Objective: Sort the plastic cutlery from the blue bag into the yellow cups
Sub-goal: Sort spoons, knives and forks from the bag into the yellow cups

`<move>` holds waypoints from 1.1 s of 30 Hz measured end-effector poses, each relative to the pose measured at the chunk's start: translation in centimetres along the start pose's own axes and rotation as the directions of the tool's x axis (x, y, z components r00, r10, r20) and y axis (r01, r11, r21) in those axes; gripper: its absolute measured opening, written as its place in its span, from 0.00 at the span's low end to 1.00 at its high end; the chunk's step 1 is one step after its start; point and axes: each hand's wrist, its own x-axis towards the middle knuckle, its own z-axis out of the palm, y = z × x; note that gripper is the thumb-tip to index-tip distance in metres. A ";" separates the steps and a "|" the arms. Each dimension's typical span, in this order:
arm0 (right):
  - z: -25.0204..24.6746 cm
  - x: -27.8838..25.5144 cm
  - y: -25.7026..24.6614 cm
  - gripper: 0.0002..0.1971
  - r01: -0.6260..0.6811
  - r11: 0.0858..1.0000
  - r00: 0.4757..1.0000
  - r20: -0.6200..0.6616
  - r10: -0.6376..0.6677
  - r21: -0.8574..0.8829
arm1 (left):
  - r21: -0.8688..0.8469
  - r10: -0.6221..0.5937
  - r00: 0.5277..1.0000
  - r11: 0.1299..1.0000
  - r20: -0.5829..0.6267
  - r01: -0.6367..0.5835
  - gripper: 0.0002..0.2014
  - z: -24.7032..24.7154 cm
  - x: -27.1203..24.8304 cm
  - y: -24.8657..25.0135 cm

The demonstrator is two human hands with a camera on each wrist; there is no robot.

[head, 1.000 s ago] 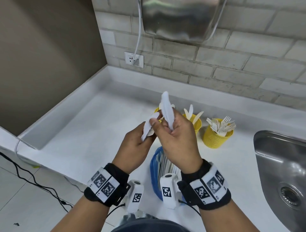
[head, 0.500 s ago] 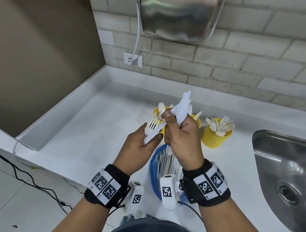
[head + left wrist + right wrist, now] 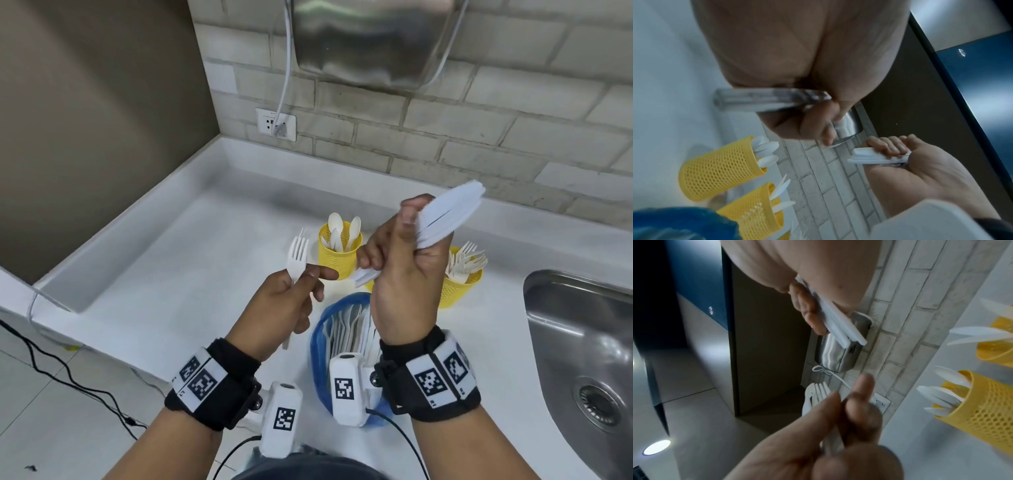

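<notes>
White plastic forks (image 3: 297,256) upright, tines up, pinched. White knife bundle (image 3: 442,219) tilted, gripped. Three yellow mesh cups: spoons (image 3: 337,253), knives, forks (image 3: 460,284). Blue bag (image 3: 323,342) open on counter, cutlery inside.

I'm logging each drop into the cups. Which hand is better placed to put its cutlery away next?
Probably the right hand: its bundle of knives sits almost over the knife cup. The left hand pinches forks, while the fork cup stands beyond the right hand.
</notes>
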 end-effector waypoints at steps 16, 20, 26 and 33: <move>-1.1 -1.3 2.3 0.25 0.118 0.786 0.946 0.308 0.096 -0.607 | -0.348 -0.092 0.990 0.929 0.108 0.124 0.19 0.6 -0.2 0.4; -3.0 -0.5 1.9 0.30 0.093 0.717 0.946 0.287 0.153 -0.691 | -0.294 -0.089 0.994 0.950 0.064 0.104 0.17 0.9 -0.2 0.2; -6.3 1.8 2.7 0.23 -0.015 0.715 0.996 0.055 0.075 -0.699 | 0.119 -0.015 0.997 0.993 -0.078 0.025 0.15 1.1 -0.2 -0.4; -10.1 6.9 4.8 0.23 -0.048 0.514 0.998 -0.025 0.052 -0.857 | -0.051 -0.017 0.995 0.999 -0.101 0.011 0.18 1.8 0.5 -0.5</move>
